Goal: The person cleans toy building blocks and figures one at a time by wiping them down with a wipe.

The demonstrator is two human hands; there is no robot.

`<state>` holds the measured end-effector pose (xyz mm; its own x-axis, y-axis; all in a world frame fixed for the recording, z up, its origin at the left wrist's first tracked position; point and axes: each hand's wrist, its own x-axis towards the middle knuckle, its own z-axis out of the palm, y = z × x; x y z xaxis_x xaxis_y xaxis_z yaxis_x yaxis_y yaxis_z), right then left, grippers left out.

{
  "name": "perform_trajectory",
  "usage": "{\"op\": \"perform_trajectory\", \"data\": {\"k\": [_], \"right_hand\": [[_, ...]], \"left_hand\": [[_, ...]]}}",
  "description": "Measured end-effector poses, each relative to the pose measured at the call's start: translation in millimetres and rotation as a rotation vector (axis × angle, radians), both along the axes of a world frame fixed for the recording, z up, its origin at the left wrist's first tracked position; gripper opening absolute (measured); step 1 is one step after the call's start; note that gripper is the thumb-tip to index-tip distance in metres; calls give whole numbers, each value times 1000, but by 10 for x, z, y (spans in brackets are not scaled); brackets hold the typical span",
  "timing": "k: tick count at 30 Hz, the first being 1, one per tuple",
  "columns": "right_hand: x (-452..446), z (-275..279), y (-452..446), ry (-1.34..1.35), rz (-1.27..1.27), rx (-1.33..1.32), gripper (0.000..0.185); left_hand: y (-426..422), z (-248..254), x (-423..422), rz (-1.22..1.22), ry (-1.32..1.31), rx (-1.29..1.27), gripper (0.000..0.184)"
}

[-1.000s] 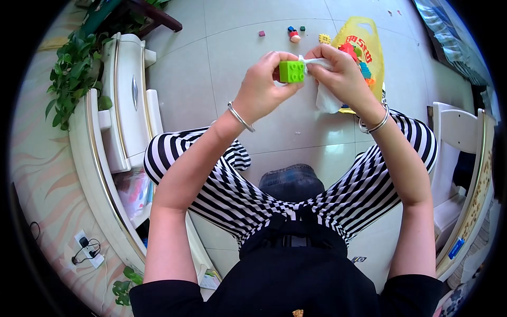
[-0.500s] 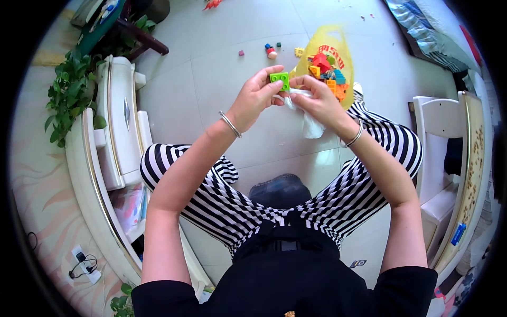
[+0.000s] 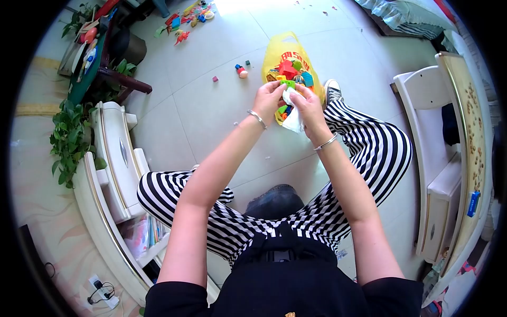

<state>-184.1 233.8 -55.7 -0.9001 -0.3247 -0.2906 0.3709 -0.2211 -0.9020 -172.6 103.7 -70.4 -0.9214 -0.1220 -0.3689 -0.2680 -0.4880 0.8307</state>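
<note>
My left hand (image 3: pixel 268 100) pinches a bright green toy block (image 3: pixel 288 83) from its left side. A white cloth or tissue (image 3: pixel 293 120) hangs from my right hand (image 3: pixel 310 108), whose fingers press it near the block. Both hands are close together, in front of the lower part of a yellow bag (image 3: pixel 282 45). Colourful toy blocks, among them a red one (image 3: pixel 287 69), show in the bag behind my fingers.
On the floor lie a small toy figure (image 3: pixel 241 72), a pink block (image 3: pixel 215 78) and a dark green block (image 3: pixel 247 63). Scattered toys (image 3: pixel 190 18) lie farther off. A white cabinet (image 3: pixel 113 158) stands left, a white chair (image 3: pixel 428 95) right.
The view has shifted, bringing the scattered toys into sight. Both hands, with the green block and white cloth, are now in front of the yellow bag. The block has been turned.
</note>
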Motion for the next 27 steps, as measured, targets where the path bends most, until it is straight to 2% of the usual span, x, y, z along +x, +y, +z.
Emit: {"op": "perform_trajectory", "data": {"k": [2, 5, 6, 9, 10, 15, 22, 27], "right_hand": [[-70, -258, -1, 39, -114, -3, 46], [-72, -292, -6, -3, -295, -25, 40], [-67, -323, -22, 5, -332, -11, 30], [11, -343, -111, -3, -234, -50, 28], [68, -276, -192, 0, -248, -62, 18], [141, -259, -804, 62, -135, -92, 19], [76, -508, -1851, -37, 5, -91, 21], [-198, -990, -2500, -112, 34, -56, 20]], "left_hand": [[87, -111, -124, -21, -16, -51, 28], [197, -306, -232, 11, -58, -125, 35], [219, -291, -219, 21, -61, -101, 33], [158, -227, -106, 50, -52, -42, 27], [112, -199, -62, 60, -36, -5, 24], [-424, -199, 147, 266, -28, 46, 19], [-1360, -508, 242, 523, -33, 93, 20], [-1894, -1001, -9, 641, -82, 111, 19]]}}
